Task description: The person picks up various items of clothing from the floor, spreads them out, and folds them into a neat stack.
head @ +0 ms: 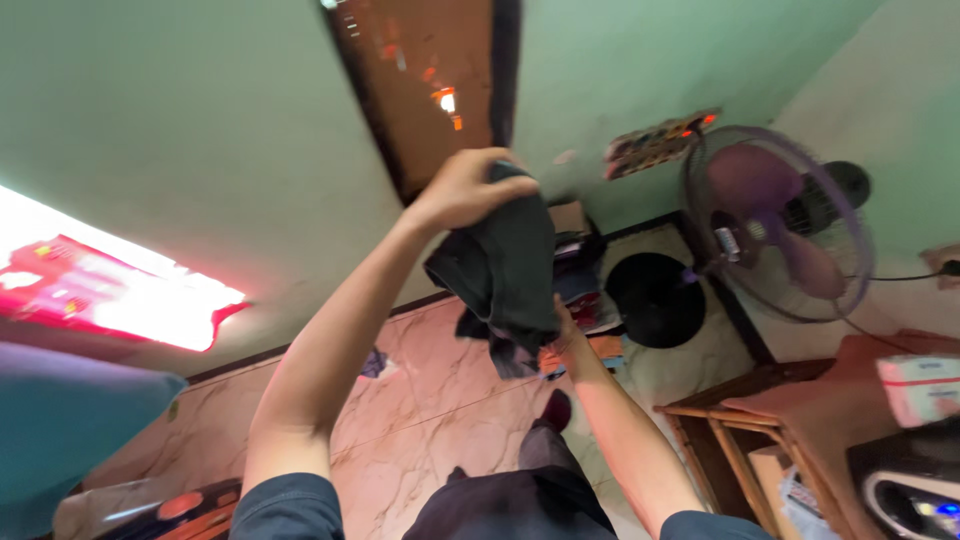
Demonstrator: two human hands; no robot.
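Green painted wall (180, 130) filling the view, marbled tile floor (430, 400) below, purple standing fan (775, 225) at right, dark crumpled cloth garment (505, 265) held up mid-air, left hand (465, 190) clenched on its top, right hand (568, 335) gripping its lower edge

Between my hands I see a dark cloth (505, 260), matt and soft-folded. Below them the floor (440, 400) looks like glossy marbled tile. Right of my right hand (565, 335), the fan (775, 225) is smooth plastic, and the table (730, 420) bare wood.
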